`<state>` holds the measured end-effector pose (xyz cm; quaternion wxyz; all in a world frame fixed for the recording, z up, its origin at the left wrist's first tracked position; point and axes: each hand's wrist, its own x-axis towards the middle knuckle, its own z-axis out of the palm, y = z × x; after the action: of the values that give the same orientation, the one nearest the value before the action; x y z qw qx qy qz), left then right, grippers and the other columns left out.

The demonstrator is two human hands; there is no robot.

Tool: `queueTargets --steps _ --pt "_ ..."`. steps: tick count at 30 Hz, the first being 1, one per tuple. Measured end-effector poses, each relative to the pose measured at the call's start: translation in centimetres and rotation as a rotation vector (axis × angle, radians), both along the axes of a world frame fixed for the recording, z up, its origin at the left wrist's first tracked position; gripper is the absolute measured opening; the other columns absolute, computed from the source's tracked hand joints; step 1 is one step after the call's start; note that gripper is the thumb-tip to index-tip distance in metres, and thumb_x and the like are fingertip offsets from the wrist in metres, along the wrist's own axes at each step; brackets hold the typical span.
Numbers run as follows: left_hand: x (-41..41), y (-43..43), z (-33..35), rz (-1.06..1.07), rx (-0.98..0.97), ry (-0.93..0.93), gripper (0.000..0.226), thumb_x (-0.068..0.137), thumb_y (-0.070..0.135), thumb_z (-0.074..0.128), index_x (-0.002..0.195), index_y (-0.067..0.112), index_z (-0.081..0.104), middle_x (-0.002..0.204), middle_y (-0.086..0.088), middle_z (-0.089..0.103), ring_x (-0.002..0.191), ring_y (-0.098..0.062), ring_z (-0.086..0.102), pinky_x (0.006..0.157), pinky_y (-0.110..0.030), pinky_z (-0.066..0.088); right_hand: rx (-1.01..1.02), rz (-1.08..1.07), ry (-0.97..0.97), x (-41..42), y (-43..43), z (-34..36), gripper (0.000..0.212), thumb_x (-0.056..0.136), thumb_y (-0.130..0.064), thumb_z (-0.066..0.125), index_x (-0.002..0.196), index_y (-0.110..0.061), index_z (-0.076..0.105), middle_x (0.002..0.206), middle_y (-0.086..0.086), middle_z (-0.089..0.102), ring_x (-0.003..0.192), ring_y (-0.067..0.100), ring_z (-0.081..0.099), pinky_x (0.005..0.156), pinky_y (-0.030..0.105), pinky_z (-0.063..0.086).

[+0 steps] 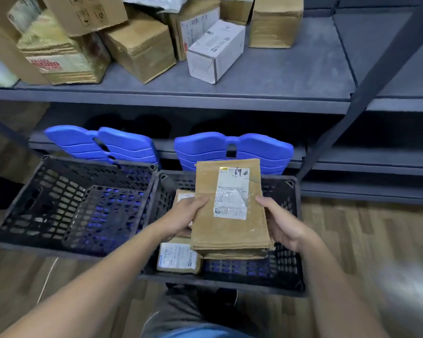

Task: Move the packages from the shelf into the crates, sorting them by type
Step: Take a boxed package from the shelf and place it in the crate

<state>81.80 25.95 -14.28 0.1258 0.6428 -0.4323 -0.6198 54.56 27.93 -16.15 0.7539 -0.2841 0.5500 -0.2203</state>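
While I hold the flat brown package (pixel 232 236) over the right crate (pixel 299 215), my left hand (pixel 187 214) grips its left edge with the thumb on top, and my right hand (pixel 285 224) curls round its right edge, so both hands are grasping it. It hangs label up, tilted a little away from me, with its far end reaching past the crate's back rim. To set it down well, I judge I should draw it back toward me until it clears that rim. Then I can level it and lower it onto the bare lattice at the crate's right side. A small labelled parcel (pixel 178 258) lies at the near left of the crate floor, and another parcel (pixel 184 196) shows just beyond my left fingers. I would keep the package beside them, not propped across them, and let go only once it rests. Its near right corner looks frayed and could catch on the lattice wall. The left crate (pixel 15 203) stands rim to rim with this one, likely for another type. Above, the shelf (pixel 254 76) juts out with its boxes (pixel 139 45) near the lip, and its slanted post (pixel 363 98) crowds my right side, so lifting straight up is the freest way back.
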Motion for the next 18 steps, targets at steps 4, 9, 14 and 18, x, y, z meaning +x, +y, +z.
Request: queueTargets --steps 4,9,14,18 --pt "-1.2 0.0 -4.5 -0.026 -0.025 -0.048 0.045 0.103 0.062 0.048 0.117 0.026 0.071 0.110 0.001 0.078 0.099 -0.020 0.075 0.076 -0.037 0.063 0.097 -0.113 0.121 0.7 0.6 -4.2 0.039 0.106 -0.052 0.045 0.126 -0.031 0.070 0.117 -0.003 0.079 0.112 0.020 0.073 0.105 0.048 0.053" --pt "-2.7 0.0 -11.5 -0.216 -0.101 -0.126 0.055 0.107 0.053 0.048 0.155 0.028 0.044 0.143 0.006 0.060 0.130 -0.020 0.058 0.106 -0.034 0.048 0.100 -0.152 0.278 1.6 1.5 -12.0 0.064 0.094 -0.078 0.047 0.144 -0.039 0.055 0.139 -0.009 0.068 0.121 0.017 0.068 0.105 0.048 0.056" --pt "-3.3 -0.3 -16.7 -0.410 0.088 -0.125 0.130 0.089 0.028 0.080 0.161 0.029 -0.028 0.144 0.010 0.048 0.136 -0.016 0.049 0.113 -0.027 0.039 0.089 -0.157 0.461 0.9 0.9 -19.5 0.092 0.080 -0.094 0.042 0.153 -0.038 0.046 0.147 -0.003 0.061 0.130 0.026 0.061 0.111 0.051 0.051" --pt "-3.3 -1.1 -18.8 -0.502 -0.117 -0.333 0.119 0.092 0.025 0.079 0.165 0.028 -0.015 0.163 -0.005 0.035 0.144 -0.025 0.043 0.114 -0.025 0.033 0.026 -0.164 0.533 2.6 -0.4 -21.2 0.056 0.101 -0.066 0.040 0.151 -0.042 0.045 0.143 -0.003 0.062 0.126 0.027 0.063 0.109 0.049 0.051"
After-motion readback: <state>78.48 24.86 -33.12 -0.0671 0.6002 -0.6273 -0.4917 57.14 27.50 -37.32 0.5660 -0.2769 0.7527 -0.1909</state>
